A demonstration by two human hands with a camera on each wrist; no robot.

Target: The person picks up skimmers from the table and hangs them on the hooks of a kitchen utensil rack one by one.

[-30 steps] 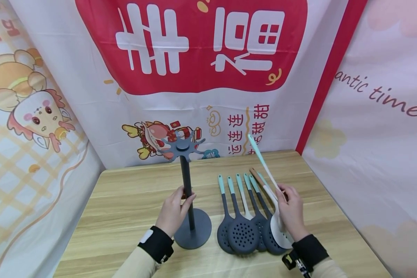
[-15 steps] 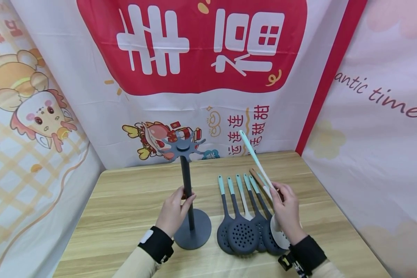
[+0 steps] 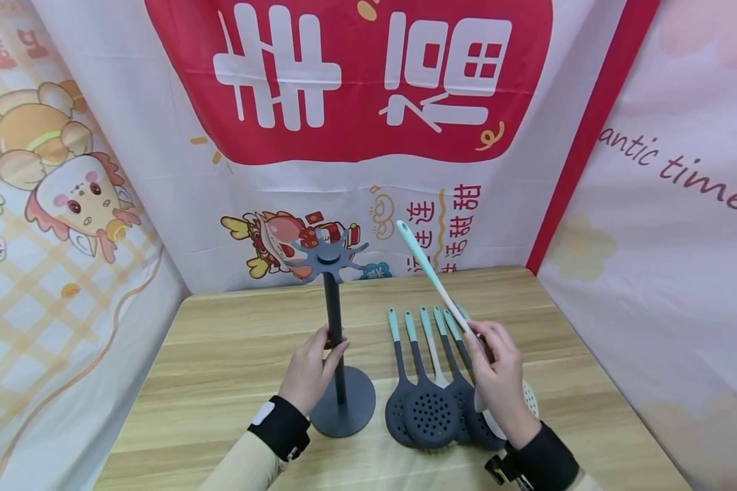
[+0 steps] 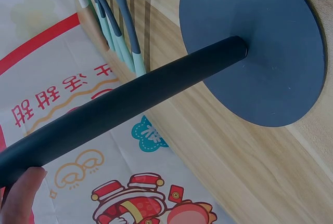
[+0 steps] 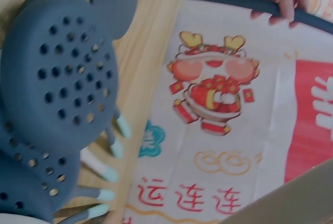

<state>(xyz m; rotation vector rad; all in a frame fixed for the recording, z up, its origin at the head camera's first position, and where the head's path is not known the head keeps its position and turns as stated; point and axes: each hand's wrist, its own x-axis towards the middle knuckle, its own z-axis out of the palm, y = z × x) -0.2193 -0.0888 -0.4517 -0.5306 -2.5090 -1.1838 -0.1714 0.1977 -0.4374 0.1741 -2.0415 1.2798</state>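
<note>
My left hand [image 3: 310, 368] grips the dark post [image 3: 334, 310] of a utensil stand, which has a round base [image 3: 344, 416] and a hooked top [image 3: 328, 259]. In the left wrist view, a fingertip [image 4: 23, 195] lies against the post. My right hand [image 3: 497, 372] holds a white skimmer by its shaft, its mint handle end [image 3: 419, 245] slanting up and left toward the stand. Part of its perforated white head [image 3: 530, 399] shows behind the hand. Below and left of that hand lie several dark utensils, including a perforated skimmer [image 3: 431, 416].
The utensils lie in an overlapping row, mint handles [image 3: 394, 324] pointing to the back; another white utensil [image 3: 494, 424] is partly hidden under my right hand. The wooden tabletop [image 3: 221, 382] meets printed cloth [image 3: 368, 150] at the back and sides.
My right hand has moved left with the white skimmer, whose handle end has swung left and up toward the stand. My left hand keeps its grip on the post.
</note>
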